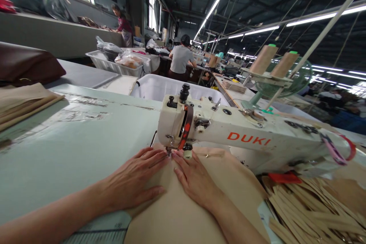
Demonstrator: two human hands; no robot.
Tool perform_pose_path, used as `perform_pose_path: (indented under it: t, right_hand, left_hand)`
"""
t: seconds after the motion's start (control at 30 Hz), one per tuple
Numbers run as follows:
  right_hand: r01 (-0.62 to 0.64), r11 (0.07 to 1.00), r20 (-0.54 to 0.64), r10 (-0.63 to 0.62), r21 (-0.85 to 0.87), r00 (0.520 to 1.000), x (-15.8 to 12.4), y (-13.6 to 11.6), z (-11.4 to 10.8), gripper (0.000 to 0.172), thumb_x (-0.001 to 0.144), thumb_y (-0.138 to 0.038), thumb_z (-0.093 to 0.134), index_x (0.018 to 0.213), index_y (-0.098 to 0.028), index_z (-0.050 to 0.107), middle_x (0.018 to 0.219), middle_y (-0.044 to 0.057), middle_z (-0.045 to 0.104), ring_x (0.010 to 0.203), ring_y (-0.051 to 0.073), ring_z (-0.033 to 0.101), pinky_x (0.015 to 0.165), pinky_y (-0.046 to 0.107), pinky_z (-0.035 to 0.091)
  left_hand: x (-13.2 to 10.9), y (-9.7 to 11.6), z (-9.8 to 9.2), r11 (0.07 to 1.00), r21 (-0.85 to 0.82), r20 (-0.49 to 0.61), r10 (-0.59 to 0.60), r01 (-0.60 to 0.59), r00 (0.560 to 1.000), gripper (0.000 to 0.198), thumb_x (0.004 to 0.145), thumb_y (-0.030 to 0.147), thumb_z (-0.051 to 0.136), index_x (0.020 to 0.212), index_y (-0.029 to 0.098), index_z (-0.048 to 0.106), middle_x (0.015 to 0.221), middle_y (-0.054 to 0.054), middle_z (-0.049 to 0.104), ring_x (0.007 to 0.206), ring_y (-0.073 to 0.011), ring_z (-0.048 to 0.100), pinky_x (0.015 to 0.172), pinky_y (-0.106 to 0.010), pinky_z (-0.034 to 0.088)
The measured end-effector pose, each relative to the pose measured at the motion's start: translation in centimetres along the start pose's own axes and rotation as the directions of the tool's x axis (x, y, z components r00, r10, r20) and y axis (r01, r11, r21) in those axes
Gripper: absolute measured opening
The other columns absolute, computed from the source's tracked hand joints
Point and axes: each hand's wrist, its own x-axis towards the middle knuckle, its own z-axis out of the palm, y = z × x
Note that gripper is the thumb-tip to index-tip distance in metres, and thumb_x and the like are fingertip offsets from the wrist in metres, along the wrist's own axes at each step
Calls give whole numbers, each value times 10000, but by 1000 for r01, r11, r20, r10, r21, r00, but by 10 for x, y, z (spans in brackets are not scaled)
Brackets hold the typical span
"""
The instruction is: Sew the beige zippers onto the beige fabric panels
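A large tan fabric piece (171,221) lies on the pale green table under the head of a white sewing machine (211,129) marked DUKI. My left hand (140,177) rests flat on it just left of the presser foot (168,151), fingers stretched out and thumb apart. To the right of the foot, my right hand (194,177) presses on the same fabric with fingers extended toward the needle. A short zipper (210,155) shows in the fabric beyond my right hand. The needle point itself is hidden between my fingertips.
Tan strips (309,209) are heaped at the right, near a red object (284,178). Folded tan pieces (25,101) and a dark brown bag (28,65) lie at left. Behind the machine stands a white bin (154,85). Thread cones (264,59) stand upper right. Two people work farther back.
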Motion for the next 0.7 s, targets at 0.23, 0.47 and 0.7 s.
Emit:
perform_pose_path:
  t: [0.23,0.47,0.7]
  right_hand:
    - [14,1000,-22,-14,1,1000,-1,-1,-1,442,1044,-307,383,1472,-201,407,1449,72,511,1413,165,371,1238,419,167]
    - [13,999,-39,-15,-33,999,-4,-1,1,436,1049,-318,369,1468,-198,400,1476,73,479,1424,161,346,1237,421,166]
    - [15,962,-145,-56,-274,988,-5,-16,1,390,1026,-246,416,1398,-140,468,1344,110,568,1299,206,461,1186,433,300]
  left_hand:
    - [0,-4,3,1000,23,-57,21,-20,998,667,929,481,575,1514,249,353,1480,-66,496,1368,-272,435,1171,-424,290]
    - [0,-3,5,999,34,-70,28,-26,997,668,928,493,576,1511,243,366,1479,-75,499,1366,-272,440,1166,-419,287]
    - [-3,2,-3,1000,25,-45,14,-13,999,659,942,497,561,1525,277,343,1497,-78,480,1368,-278,446,1168,-448,300]
